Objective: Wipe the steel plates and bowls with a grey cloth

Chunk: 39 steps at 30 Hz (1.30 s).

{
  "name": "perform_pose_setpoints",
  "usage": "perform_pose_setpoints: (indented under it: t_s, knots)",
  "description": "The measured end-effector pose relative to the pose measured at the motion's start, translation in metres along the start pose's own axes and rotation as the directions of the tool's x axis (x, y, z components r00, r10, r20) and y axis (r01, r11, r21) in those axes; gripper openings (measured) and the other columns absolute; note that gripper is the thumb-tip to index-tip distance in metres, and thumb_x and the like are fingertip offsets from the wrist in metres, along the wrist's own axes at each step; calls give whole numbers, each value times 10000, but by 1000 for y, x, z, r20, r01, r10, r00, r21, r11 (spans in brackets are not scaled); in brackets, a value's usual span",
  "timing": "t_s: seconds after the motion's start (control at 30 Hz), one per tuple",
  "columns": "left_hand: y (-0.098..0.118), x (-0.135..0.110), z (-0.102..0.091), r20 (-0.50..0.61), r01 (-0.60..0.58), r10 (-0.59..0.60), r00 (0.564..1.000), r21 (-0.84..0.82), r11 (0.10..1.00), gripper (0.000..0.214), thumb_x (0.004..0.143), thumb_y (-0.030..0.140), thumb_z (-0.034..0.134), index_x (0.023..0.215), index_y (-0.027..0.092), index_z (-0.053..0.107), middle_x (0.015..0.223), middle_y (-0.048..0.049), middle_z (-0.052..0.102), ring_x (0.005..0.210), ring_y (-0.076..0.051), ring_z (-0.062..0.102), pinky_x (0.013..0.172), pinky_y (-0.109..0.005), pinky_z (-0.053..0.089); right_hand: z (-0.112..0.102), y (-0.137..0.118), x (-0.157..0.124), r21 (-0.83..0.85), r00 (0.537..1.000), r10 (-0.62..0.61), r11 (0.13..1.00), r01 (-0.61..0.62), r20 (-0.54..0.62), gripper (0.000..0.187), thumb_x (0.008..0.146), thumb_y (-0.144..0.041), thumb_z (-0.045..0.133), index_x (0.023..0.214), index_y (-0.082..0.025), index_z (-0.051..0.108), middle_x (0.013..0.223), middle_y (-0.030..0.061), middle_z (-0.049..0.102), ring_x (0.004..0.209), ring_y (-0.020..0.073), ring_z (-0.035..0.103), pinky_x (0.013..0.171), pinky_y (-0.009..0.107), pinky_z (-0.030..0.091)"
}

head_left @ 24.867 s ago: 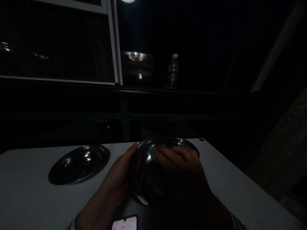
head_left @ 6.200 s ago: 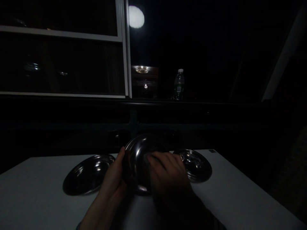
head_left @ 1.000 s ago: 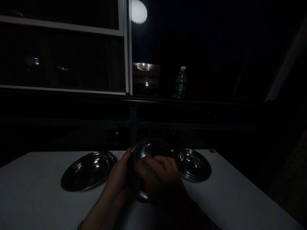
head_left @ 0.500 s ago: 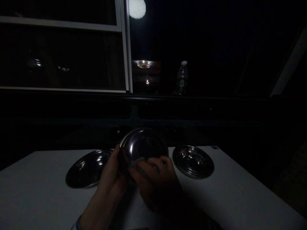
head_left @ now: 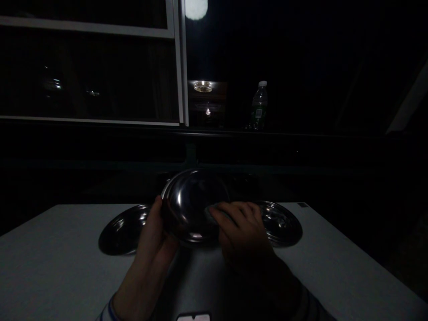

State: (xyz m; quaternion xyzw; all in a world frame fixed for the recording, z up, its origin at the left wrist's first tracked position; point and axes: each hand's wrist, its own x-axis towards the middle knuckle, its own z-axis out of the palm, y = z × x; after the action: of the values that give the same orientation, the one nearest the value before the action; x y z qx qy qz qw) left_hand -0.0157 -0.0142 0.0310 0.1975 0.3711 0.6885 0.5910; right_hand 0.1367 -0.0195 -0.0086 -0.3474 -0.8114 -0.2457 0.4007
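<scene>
The scene is very dark. My left hand point(head_left: 154, 236) grips the left rim of a shiny steel plate point(head_left: 190, 205), which is tilted up on edge above the pale table point(head_left: 50, 263). Against the plate's face, low and to the right, my right hand point(head_left: 242, 232) presses a small grey cloth point(head_left: 211, 215) with its fingers curled over it. A second steel plate point(head_left: 122, 228) lies flat on the table to the left. Another plate point(head_left: 282, 223) lies flat to the right, partly behind my right hand.
A plastic water bottle point(head_left: 259, 106) stands on a dark ledge beyond the table. A white window frame point(head_left: 180, 67) rises at the back, with lamp reflections in the glass. A phone's lit edge point(head_left: 194, 317) shows at the bottom.
My right hand with the cloth has slid from the plate's lower middle to its lower right. The held plate is raised a little higher and further from me.
</scene>
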Motion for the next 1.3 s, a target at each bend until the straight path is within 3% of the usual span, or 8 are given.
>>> perform_pose_setpoints:
  t_s: [0.2, 0.37, 0.57, 0.73, 0.9, 1.1, 1.23, 1.3]
  knots:
    - [-6, -2, 3, -54, 74, -84, 995, -169, 983, 251, 890, 191, 397, 740, 156, 595, 496, 25, 624, 420, -90, 575, 466, -181, 490, -6, -3, 2, 36, 997, -50, 998, 48, 66, 333, 828, -229, 421, 1133, -209, 552, 1116, 19, 601, 911, 213, 473, 784, 397, 281]
    - [-4, -3, 4, -42, 19, -26, 999, -147, 989, 260, 892, 190, 394, 779, 172, 627, 592, 13, 685, 514, -110, 635, 488, -194, 512, -8, 5, 3, -23, 995, 96, 995, -96, -13, 308, 836, -174, 410, 1081, -165, 596, 1044, 61, 626, 908, 218, 487, 789, 384, 305]
    - [-1, -2, 1, -29, 95, -96, 995, -29, 995, 269, 880, 213, 428, 702, 146, 619, 528, 3, 660, 442, -107, 606, 420, -192, 493, -10, -5, 1, 38, 996, -19, 999, 15, 86, 329, 837, -223, 416, 1132, -205, 560, 1103, 38, 598, 927, 211, 484, 788, 385, 305]
    - [1, -3, 2, -29, 47, -48, 998, -12, 999, 210, 857, 219, 470, 736, 139, 622, 559, 2, 669, 461, -120, 615, 440, -209, 494, -9, 1, 1, -44, 989, 145, 989, -144, 22, 337, 841, -189, 382, 1098, -154, 598, 1053, 91, 598, 917, 226, 482, 777, 380, 326]
    - [-4, 1, 1, -21, 85, -85, 996, -31, 996, 248, 858, 240, 467, 692, 145, 626, 530, -3, 652, 439, -104, 589, 429, -185, 466, -7, -8, -1, 65, 998, -47, 997, 43, 53, 328, 859, -256, 386, 1120, -185, 572, 1077, 58, 595, 917, 216, 486, 772, 380, 318]
    - [-4, 1, 0, -21, 78, -78, 997, -9, 997, 254, 861, 254, 463, 707, 147, 633, 549, -7, 654, 444, -116, 585, 418, -207, 461, -10, 3, -2, -40, 992, 124, 992, -123, 20, 318, 852, -198, 388, 1080, -147, 604, 1035, 90, 592, 919, 227, 485, 774, 380, 327]
    - [-3, 0, 0, -11, 108, -107, 994, 29, 994, 273, 873, 268, 443, 702, 140, 613, 515, -4, 635, 430, -115, 577, 419, -206, 455, -9, -7, -2, 53, 998, -45, 998, 43, 40, 318, 855, -239, 396, 1113, -174, 569, 1062, 60, 596, 911, 215, 486, 768, 384, 316]
    - [-3, 0, 1, -11, 130, -130, 991, 55, 990, 276, 872, 274, 446, 692, 140, 606, 499, -1, 625, 418, -112, 571, 409, -203, 447, -9, -8, -2, 43, 998, -28, 999, 26, 52, 310, 856, -241, 399, 1111, -195, 569, 1067, 46, 596, 920, 210, 491, 783, 387, 310]
